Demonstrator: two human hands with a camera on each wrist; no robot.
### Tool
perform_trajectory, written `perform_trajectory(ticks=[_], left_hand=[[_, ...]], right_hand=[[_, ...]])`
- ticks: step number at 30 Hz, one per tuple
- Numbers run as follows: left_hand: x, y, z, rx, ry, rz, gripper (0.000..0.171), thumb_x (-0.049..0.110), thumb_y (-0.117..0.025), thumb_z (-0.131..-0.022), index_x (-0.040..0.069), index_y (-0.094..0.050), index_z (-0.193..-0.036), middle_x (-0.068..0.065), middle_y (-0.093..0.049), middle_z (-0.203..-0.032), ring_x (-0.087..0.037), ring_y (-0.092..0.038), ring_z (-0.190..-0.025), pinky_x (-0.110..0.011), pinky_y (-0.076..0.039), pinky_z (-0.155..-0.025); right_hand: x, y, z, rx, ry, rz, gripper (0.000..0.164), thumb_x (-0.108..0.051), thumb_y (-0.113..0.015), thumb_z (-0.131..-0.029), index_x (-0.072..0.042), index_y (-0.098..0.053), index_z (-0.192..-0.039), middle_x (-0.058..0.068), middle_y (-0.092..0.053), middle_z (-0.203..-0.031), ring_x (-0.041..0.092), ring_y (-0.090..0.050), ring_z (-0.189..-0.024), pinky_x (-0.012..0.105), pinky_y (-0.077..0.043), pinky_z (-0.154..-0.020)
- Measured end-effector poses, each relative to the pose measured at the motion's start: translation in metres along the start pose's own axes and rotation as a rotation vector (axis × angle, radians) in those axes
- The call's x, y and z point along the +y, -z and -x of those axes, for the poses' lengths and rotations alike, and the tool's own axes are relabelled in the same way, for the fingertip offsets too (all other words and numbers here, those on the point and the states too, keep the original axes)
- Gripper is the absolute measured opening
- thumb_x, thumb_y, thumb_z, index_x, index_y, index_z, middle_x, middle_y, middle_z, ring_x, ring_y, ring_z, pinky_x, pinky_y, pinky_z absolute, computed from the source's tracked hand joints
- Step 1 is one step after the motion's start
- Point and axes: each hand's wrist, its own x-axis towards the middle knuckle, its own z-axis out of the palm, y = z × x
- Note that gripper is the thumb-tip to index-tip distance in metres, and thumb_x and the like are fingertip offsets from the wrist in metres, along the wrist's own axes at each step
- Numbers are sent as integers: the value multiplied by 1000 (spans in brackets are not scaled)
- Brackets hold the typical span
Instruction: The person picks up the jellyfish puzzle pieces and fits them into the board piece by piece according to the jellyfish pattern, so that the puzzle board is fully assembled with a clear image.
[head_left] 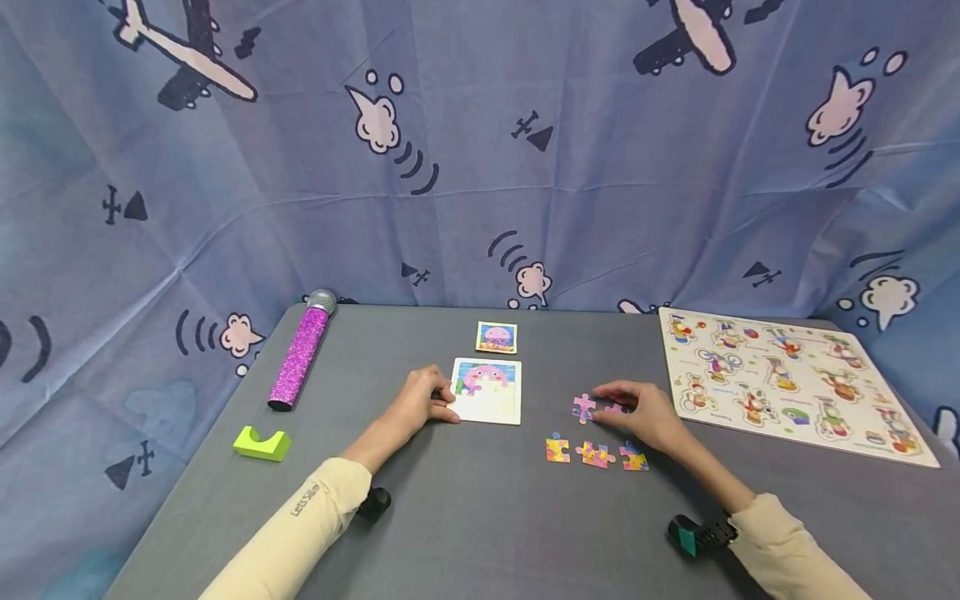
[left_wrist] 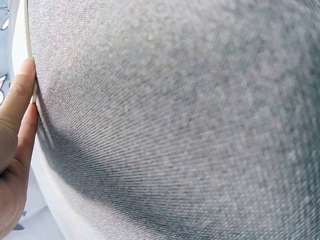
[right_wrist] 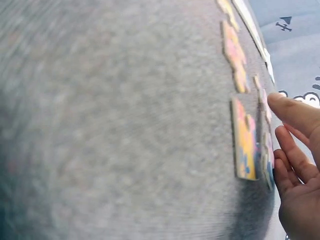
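My left hand (head_left: 422,400) grips the lower left corner of a square puzzle frame (head_left: 487,413) between thumb and fingers. In the left wrist view, fingertips (left_wrist: 29,67) lie on its thin edge. Pink octopus-like pieces fill the upper part of the frame; its lower part shows bare cream board. My right hand (head_left: 647,413) is over the upper row of loose pieces, fingers apart, partly covering a pink jigsaw piece (head_left: 615,408). Just left of its fingertips lies another pink jigsaw piece (head_left: 583,407). Nearer me are three yellow pieces, the middle one (head_left: 596,455) pink-patterned.
A small octopus picture card (head_left: 497,337) lies behind the frame. At the left are a glittery purple microphone (head_left: 302,357) and a lime-green notched block (head_left: 262,444). A large wooden picture board (head_left: 780,375) lies at the right. A patterned curtain (head_left: 465,150) hangs behind the grey table (head_left: 480,525).
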Motion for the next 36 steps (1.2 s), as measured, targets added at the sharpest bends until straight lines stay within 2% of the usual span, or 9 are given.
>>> perform_trajectory(ticks=[4,9,13,20,27,32,36], left_hand=[[0,0,0,1,4,11,28,6,-90,-59,-2,-65,-67,-12,-59,-79,-29,-62,-80,-25,-55,-66],[-2,-1,0,2,-1,12,28,7,-90,-59,-1,-65,-67,-10,-59,-79,-28,-62,-80,-26,-55,-66],[-2,-1,0,2,2,22,28,7,-90,-59,-1,-65,-68,-10,-58,-78,-28,-62,-82,-27,-55,-67],[-2,-1,1,-1,18,27,28,7,-90,-60,-1,-64,-68,-10,-57,-79,-27,-61,-79,-27,-55,-66],[-1,-1,1,-4,18,11,28,7,-90,-60,-1,-64,-68,-10,-58,-79,-27,-61,-79,-28,-55,-67],[-1,-1,1,-3,37,-5,28,7,-90,-60,0,-64,-67,-9,-57,-78,-26,-61,-80,-26,-55,-68],[-1,-1,1,-6,52,6,27,6,-90,-60,-1,-65,-69,-9,-57,-79,-27,-62,-81,-24,-55,-68]], right_hand=[[0,-1,0,-7,-1,43,32,-21,-80,-80,-5,-72,-106,11,-69,-106,29,-63,-98,46,-51,-83],[1,-2,-2,-17,-8,92,33,-24,-82,-77,-7,-73,-103,10,-68,-104,27,-62,-95,43,-49,-80],[2,-1,-4,-15,27,122,31,-23,-83,-75,-7,-74,-100,10,-68,-103,26,-61,-93,40,-48,-77],[5,-2,-5,-18,73,125,27,-18,-83,-74,-6,-74,-97,9,-68,-100,22,-60,-88,35,-48,-73],[4,0,-7,-56,63,119,24,-17,-82,-76,-6,-73,-97,9,-68,-99,21,-61,-88,36,-50,-75],[8,6,-10,-107,62,63,26,-15,-79,-79,-4,-70,-100,7,-67,-96,21,-62,-87,35,-53,-76],[16,10,-11,-111,78,-54,26,-11,-77,-81,-2,-67,-104,7,-68,-96,15,-63,-84,27,-53,-74]])
